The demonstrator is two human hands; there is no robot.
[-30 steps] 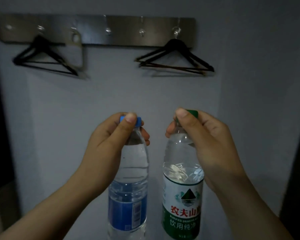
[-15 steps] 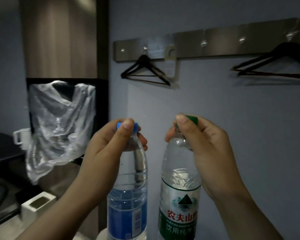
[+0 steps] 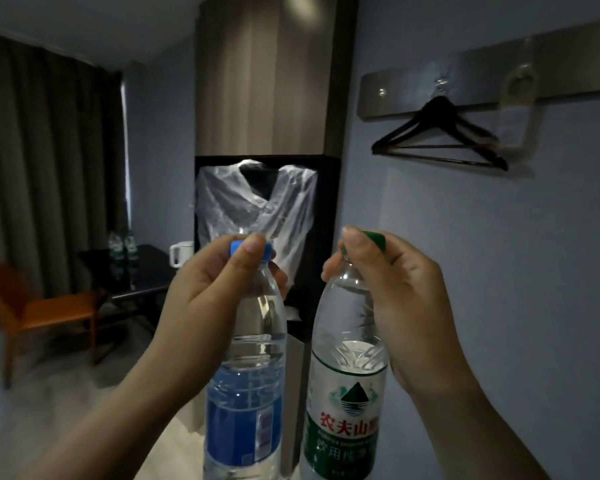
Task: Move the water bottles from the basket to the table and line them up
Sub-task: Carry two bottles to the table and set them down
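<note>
My left hand grips the neck of a clear water bottle with a blue cap and blue label, held upright in front of me. My right hand grips the neck of a second bottle with a green cap and a green and white label, also upright. The two bottles hang side by side, close but apart. Far off at the left, two more bottles stand on a dark table. The basket is out of view.
An orange chair stands beside the dark table, and a white mug sits at the table's right end. A plastic-covered garment hangs in a dark niche ahead. A black hanger hangs on the wall rail at right. Dark curtains cover the left.
The view has swung left, from the wall with hangers to the room with table, chair and curtains. Both hands keep the same hold on their bottles.
</note>
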